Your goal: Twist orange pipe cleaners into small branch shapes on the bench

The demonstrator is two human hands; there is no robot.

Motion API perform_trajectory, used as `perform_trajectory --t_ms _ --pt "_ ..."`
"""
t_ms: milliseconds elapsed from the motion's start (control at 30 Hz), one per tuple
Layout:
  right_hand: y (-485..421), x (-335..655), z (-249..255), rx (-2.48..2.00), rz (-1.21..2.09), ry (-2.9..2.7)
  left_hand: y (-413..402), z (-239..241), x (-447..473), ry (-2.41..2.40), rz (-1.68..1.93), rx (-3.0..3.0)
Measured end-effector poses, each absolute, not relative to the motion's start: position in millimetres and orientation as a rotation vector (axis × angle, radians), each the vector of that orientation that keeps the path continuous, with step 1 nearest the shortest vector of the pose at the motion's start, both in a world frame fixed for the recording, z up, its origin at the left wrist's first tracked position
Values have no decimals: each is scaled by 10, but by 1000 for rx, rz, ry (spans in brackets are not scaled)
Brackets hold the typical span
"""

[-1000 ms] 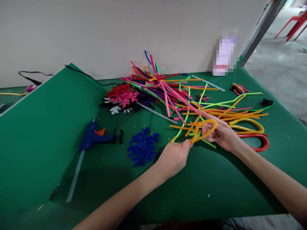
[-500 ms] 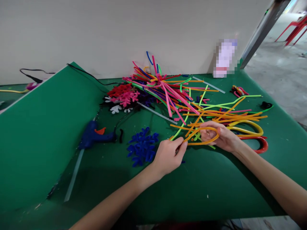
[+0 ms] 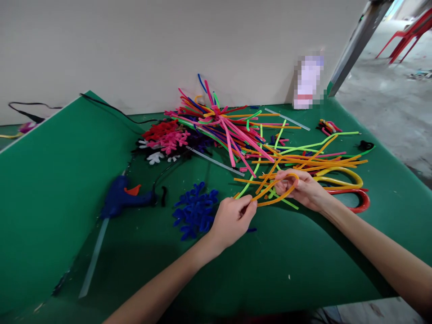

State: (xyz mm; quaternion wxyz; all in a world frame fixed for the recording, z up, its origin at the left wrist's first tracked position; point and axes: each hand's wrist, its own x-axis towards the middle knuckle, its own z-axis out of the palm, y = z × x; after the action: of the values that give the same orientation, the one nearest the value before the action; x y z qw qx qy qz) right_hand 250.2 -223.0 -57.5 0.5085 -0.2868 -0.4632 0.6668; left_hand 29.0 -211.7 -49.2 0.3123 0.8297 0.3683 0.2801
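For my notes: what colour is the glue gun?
The glue gun is dark blue with orange; head view.

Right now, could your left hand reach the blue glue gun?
Probably yes: green mat runs below the blue pipe-cleaner shapes to the glue gun, but the left hand pinches an orange pipe cleaner.

One left hand (image 3: 232, 221), one right hand (image 3: 300, 190), one glue gun (image 3: 118, 198), two loose glue sticks (image 3: 216, 161), one red loop (image 3: 366, 198).
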Motion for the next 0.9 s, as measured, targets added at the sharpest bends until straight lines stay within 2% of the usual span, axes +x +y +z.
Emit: perform_trajectory --t_ms 500,667,900 --pt "-2211 2485 -593 -921 1449 -932 -2217 -547 346 898 823 2905" --pt "-2223 2456 -576 -1006 1386 -959 -2246 -545 345 963 798 3040" --pt "-2320 2272 -509 -1087 1130 -1207 -2288 -475 356 1226 906 3139"
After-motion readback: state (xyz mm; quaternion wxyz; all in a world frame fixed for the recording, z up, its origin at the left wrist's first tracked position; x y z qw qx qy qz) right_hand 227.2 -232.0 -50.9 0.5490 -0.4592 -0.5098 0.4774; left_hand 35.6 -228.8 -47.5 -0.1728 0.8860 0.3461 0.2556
